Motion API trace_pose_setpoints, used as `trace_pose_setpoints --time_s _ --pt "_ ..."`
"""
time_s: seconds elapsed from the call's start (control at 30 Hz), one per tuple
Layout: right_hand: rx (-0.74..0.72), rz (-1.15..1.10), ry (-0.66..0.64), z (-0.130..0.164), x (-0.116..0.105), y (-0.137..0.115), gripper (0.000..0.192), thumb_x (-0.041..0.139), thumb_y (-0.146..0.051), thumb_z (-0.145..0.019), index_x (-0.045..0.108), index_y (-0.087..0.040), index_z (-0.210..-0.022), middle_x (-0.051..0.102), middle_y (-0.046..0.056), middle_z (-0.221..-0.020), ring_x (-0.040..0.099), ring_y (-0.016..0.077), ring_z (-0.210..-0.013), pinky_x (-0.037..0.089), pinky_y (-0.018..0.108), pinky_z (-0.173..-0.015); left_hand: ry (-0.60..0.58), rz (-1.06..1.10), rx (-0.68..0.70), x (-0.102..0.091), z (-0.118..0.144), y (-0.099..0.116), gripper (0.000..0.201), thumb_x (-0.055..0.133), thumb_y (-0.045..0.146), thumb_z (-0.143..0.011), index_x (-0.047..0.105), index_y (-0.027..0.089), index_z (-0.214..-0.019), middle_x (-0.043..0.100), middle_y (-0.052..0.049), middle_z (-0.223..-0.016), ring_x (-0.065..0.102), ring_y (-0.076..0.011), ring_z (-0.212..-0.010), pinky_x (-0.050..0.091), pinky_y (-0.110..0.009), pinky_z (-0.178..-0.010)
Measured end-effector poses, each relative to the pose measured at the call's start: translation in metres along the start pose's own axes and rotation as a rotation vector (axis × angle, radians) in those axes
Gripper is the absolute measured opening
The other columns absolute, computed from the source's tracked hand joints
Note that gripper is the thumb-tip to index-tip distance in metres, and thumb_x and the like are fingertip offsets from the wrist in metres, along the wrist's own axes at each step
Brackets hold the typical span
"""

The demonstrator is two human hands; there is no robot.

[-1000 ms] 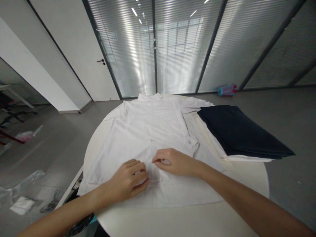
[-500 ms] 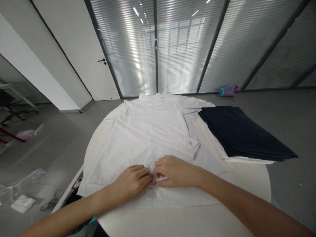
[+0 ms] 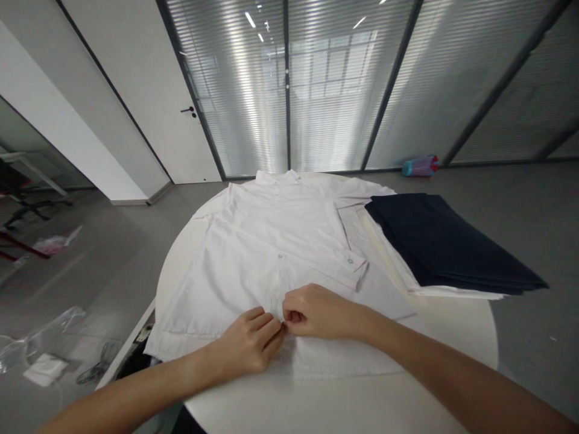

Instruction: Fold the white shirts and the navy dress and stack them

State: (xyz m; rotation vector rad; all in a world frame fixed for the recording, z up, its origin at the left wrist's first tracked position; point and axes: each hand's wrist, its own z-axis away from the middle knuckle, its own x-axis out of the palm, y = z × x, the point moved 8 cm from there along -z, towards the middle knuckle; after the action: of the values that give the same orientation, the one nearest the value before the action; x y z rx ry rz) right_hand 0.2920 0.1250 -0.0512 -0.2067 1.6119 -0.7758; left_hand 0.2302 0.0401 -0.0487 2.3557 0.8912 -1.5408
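Observation:
A white short-sleeved shirt (image 3: 253, 241) lies spread on a round white table (image 3: 253, 407), its collar at the far edge and its hem towards me. My left hand (image 3: 257, 339) is closed on the front placket near the hem, fingertips pinched on the cloth. Just to its right, my right hand (image 3: 312, 310) also pinches the placket, thumb and index finger pressed together. The fingertips of both hands nearly meet. What lies between them, perhaps a button, is hidden. Higher on the placket a small snap button (image 3: 280, 256) shows.
Folded dark navy cloth (image 3: 452, 247) rests on folded white cloth (image 3: 461, 293) at the table's right, overhanging the edge. On the floor are a blue and pink basket (image 3: 420, 166), clear plastic wrap (image 3: 49, 331), a white box (image 3: 45, 369) and a coiled cable (image 3: 93, 374).
My hands have drawn closer together at the placket, and my right fingers have curled into a tighter pinch. The cloth is slightly lifted between them. The shirt otherwise lies the same.

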Motion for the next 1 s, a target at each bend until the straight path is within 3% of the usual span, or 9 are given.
trace_pose_setpoints --time_s 0.17,0.4,0.57,0.67,0.77,0.83,1.0 --pt "-0.044 0.024 -0.003 -0.001 0.004 -0.004 0.012 0.061 -0.014 -0.086 0.068 -0.016 -0.075 0.066 0.001 -0.075 0.055 0.0111 -0.065 0.036 0.023 -0.061 -0.033 0.107 -0.017 -0.007 0.003 -0.003 0.015 0.049 0.011 -0.098 0.064 0.011 -0.096 0.065 -0.006 -0.074 0.062 -0.0158 -0.064 0.053 -0.029 -0.059" --pt "-0.144 0.313 -0.017 -0.002 0.022 -0.014 0.018 0.057 -0.02 -0.094 0.069 -0.015 -0.082 0.067 0.003 -0.077 0.058 0.0139 -0.066 0.035 0.026 -0.059 -0.095 0.22 -0.058 -0.021 0.017 0.003 0.018 0.049 0.018 -0.099 0.066 0.012 -0.104 0.075 -0.014 -0.099 0.072 -0.0214 -0.091 0.059 -0.034 -0.078" --pt "-0.271 0.449 0.013 0.002 0.03 -0.021 0.019 0.053 -0.02 -0.098 0.069 -0.014 -0.088 0.068 0.005 -0.082 0.06 0.0152 -0.068 0.04 0.027 -0.062 -0.098 0.341 -0.279 -0.016 0.019 -0.036 0.019 0.048 0.017 -0.1 0.067 0.015 -0.105 0.075 -0.009 -0.098 0.072 -0.0169 -0.082 0.058 -0.03 -0.076" --pt "-0.316 0.512 0.024 0.003 0.032 -0.025 0.02 0.053 -0.017 -0.097 0.068 -0.014 -0.085 0.068 0.004 -0.081 0.059 0.0146 -0.068 0.042 0.028 -0.063 -0.144 0.256 -0.353 -0.005 0.009 -0.065 0.032 0.048 0.013 -0.099 0.058 0.016 -0.129 0.068 -0.012 -0.124 0.069 -0.0214 -0.104 0.058 -0.037 -0.088" --pt "-0.36 0.577 0.052 0.004 0.032 -0.03 0.024 0.05 -0.014 -0.097 0.066 -0.015 -0.078 0.066 0.004 -0.077 0.056 0.0144 -0.063 0.042 0.029 -0.062 -0.29 0.206 -0.245 0.014 -0.003 -0.073 0.049 0.049 0.007 -0.097 0.047 0.021 -0.143 0.057 -0.012 -0.141 0.063 -0.0229 -0.117 0.054 -0.041 -0.096" --pt "-0.38 0.595 0.075 0.004 0.033 -0.032 0.025 0.05 -0.013 -0.097 0.065 -0.016 -0.077 0.066 0.004 -0.077 0.056 0.0147 -0.063 0.041 0.03 -0.061 -0.333 0.191 -0.175 0.022 -0.006 -0.073 0.042 0.052 0.008 -0.097 0.053 0.021 -0.137 0.059 -0.01 -0.138 0.063 -0.0227 -0.114 0.054 -0.04 -0.095" --pt "-0.353 0.552 0.051 -0.001 0.039 -0.031 0.021 0.053 -0.013 -0.095 0.065 -0.015 -0.079 0.066 0.004 -0.077 0.056 0.0144 -0.063 0.043 0.03 -0.063 -0.241 0.092 -0.124 0.025 -0.002 -0.071 0.025 0.051 0.015 -0.099 0.061 0.014 -0.123 0.065 -0.012 -0.129 0.067 -0.0232 -0.1 0.057 -0.037 -0.082"
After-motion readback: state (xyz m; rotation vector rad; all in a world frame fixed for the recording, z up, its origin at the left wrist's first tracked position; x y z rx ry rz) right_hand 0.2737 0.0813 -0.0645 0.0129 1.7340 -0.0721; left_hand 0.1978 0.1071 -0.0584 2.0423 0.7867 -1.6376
